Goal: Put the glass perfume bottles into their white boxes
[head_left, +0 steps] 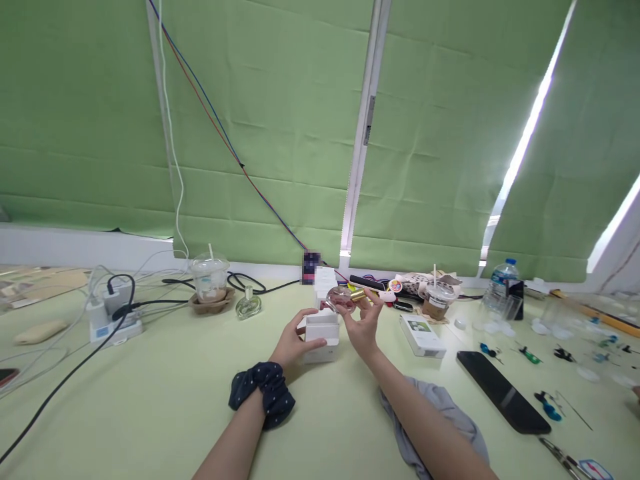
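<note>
My left hand (293, 341) grips a small white box (321, 352) from its left side, thumb across the front. The box stands upright on the table, its top open. In my right hand (363, 328) is a round pinkish glass perfume bottle (340, 298) with a gold neck. It is tilted on its side, just above and behind the box's right edge. A second perfume bottle (249, 305), of greenish clear glass, stands farther left. Behind the held bottle is another white carton (325, 277), partly hidden.
On the left are a power strip (116, 330) with cables and a plastic cup (209, 283) in a carrier. To the right lie a white box (423, 335), a black phone (503, 392), a grey cloth (450, 417), a water bottle (500, 283) and several small coloured parts.
</note>
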### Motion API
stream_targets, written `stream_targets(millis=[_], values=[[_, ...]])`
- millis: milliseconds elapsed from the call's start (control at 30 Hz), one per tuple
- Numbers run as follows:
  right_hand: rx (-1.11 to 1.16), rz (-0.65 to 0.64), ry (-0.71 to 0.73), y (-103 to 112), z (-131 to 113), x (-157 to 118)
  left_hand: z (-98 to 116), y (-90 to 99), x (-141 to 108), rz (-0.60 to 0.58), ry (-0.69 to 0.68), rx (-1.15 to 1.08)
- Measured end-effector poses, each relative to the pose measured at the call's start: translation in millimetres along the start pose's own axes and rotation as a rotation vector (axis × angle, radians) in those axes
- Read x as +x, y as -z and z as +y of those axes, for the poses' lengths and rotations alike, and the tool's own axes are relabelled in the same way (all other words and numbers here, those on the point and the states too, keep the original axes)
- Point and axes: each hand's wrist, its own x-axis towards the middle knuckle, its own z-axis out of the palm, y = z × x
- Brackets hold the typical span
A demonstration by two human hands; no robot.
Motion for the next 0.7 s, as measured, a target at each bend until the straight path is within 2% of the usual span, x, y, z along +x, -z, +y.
stream_targets(millis=[167,300,400,567,700], values=[[-0.042,-0.110,0.046,-3,3,-8,-3,-0.7,0,-0.062,0.027,-0.059],[-0.096,-0.212,0.018,-1,6,-13,-6,3.5,2,-0.152,0.053,-0.157],[-0.131,-0.230,0.001,0,5,-13,-5,4.5,1,-0.219,0.039,-0.198],[-0.133,-0.322,0.016,2,1,-11,-4,-3.4,-1,-0.101,-0.003,-0.178],[-0.142,-0.420,0.006,4,-2,-9,-10,-7.6,-1,-0.068,0.053,-0.233]])
